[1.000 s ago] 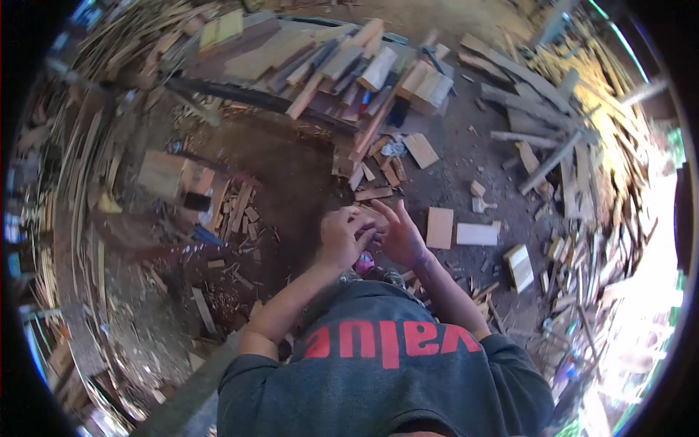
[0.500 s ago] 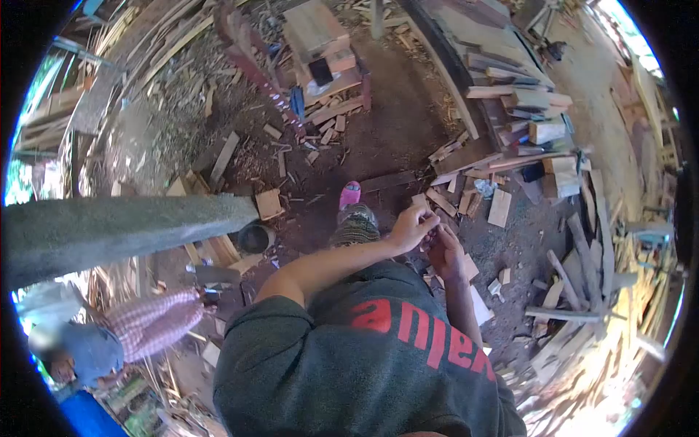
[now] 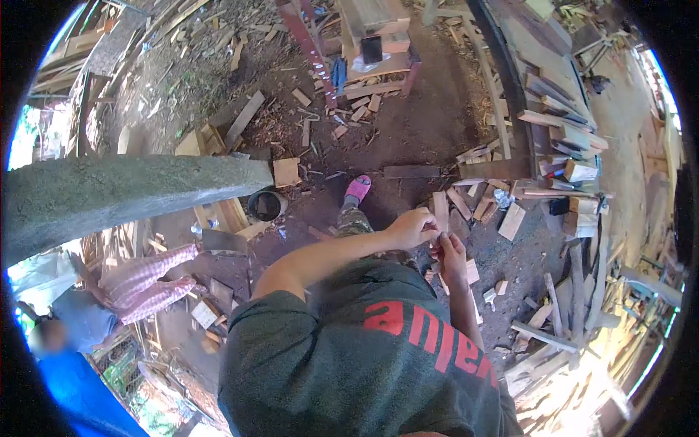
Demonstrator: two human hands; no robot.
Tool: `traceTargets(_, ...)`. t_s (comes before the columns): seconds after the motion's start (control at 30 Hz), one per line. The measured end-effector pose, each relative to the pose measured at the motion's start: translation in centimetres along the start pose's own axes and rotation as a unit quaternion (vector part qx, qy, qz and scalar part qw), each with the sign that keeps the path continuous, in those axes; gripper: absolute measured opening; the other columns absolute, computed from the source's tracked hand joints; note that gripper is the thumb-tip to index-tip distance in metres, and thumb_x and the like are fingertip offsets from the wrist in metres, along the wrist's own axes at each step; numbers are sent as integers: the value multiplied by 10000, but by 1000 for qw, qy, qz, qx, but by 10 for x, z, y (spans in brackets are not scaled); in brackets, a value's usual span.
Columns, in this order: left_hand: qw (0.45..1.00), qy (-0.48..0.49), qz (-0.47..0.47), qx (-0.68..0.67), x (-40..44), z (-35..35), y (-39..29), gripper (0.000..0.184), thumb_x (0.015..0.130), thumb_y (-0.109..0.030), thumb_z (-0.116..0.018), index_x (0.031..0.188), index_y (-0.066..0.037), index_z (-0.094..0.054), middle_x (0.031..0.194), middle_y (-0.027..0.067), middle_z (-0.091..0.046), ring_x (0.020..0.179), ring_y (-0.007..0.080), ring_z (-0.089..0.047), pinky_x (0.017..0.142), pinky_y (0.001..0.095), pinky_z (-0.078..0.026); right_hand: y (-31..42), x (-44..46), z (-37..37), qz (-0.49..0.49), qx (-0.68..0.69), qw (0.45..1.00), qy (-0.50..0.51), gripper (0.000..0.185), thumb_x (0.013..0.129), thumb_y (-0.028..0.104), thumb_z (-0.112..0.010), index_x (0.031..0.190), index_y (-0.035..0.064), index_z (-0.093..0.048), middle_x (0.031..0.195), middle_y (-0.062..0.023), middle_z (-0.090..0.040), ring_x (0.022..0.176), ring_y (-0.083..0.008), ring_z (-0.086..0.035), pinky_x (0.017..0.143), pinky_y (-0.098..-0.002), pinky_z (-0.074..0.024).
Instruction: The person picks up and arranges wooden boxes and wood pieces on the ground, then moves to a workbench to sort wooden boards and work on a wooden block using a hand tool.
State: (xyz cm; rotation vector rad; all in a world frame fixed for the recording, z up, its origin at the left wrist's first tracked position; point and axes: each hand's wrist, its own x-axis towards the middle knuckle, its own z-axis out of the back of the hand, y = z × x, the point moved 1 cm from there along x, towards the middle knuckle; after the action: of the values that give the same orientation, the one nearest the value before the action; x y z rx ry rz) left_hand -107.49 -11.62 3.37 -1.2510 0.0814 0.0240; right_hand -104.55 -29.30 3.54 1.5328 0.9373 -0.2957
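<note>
My left hand (image 3: pixel 413 229) is out in front of my body, its fingers bent into a pinch. Close against it, my right hand (image 3: pixel 452 256) is also closed, thumb and fingertips together. The fingertips of both hands meet or nearly meet. Whatever is between them is too small to make out. Beneath the hands lie wood offcuts (image 3: pixel 440 210) on the dirt ground. A pink sandal (image 3: pixel 357 189) shows on my foot, ahead of the left hand.
A thick post (image 3: pixel 145 186) juts in from the left, with a dark bucket (image 3: pixel 267 206) by its end. A workbench (image 3: pixel 502 80) with stacked wood blocks (image 3: pixel 580 172) stands right. Planks (image 3: pixel 542 336) lie lower right. Another person (image 3: pixel 87 320) is at far left.
My view has shifted, so the bench and low wooden stand sit further right and higher. My foot shows further right. My hands stay together, fingers still pinched.
</note>
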Motion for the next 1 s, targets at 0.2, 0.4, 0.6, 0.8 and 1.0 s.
traceTargets(0.2, 998, -32, 41, -21, -13, 42, 9, 204, 781, -229, -668, 865, -46, -632, 851, 129, -581, 785, 272, -589, 707, 361, -480, 11, 14, -28, 0, -104, 994, 19, 236, 950, 273, -505, 840, 70, -552, 690, -8, -556, 630, -91, -558, 565, -233, -451)
traceTargets(0.4, 997, -39, 11, 59, -25, 71, 21, 224, 791, -282, -653, 865, -71, -645, 853, 113, -582, 798, 297, -589, 720, 402, -475, 18, 37, -69, -19, -171, 984, 42, 249, 954, 273, -492, 810, 74, -537, 687, 3, -541, 602, -82, -541, 554, -222, -441)
traceTargets(0.6, 996, -62, 39, 54, -36, 101, 46, 223, 794, -293, -651, 840, -75, -667, 855, 115, -584, 771, 285, -595, 690, 388, -477, 11, 61, -110, -26, -234, 971, 50, 250, 950, 283, -505, 813, 81, -554, 674, 19, -547, 588, -60, -526, 522, -198, -413)
traceTargets(0.8, 986, -88, 136, -32, -54, 115, 111, 230, 748, -295, -677, 818, -76, -686, 799, 115, -617, 761, 269, -613, 696, 370, -488, -2, 76, -134, -41, -296, 950, 85, 236, 938, 282, -525, 833, 72, -554, 689, 13, -547, 591, -69, -524, 519, -216, -414)
traceTargets(1.0, 831, -312, 416, -195, -123, 121, 236, 312, 759, -365, -634, 838, -68, -693, 837, 136, -675, 808, 255, -652, 728, 379, -496, -33, 105, -112, -64, -374, 917, 126, 207, 925, 250, -532, 879, 51, -563, 699, 1, -537, 604, -94, -534, 521, -238, -425)
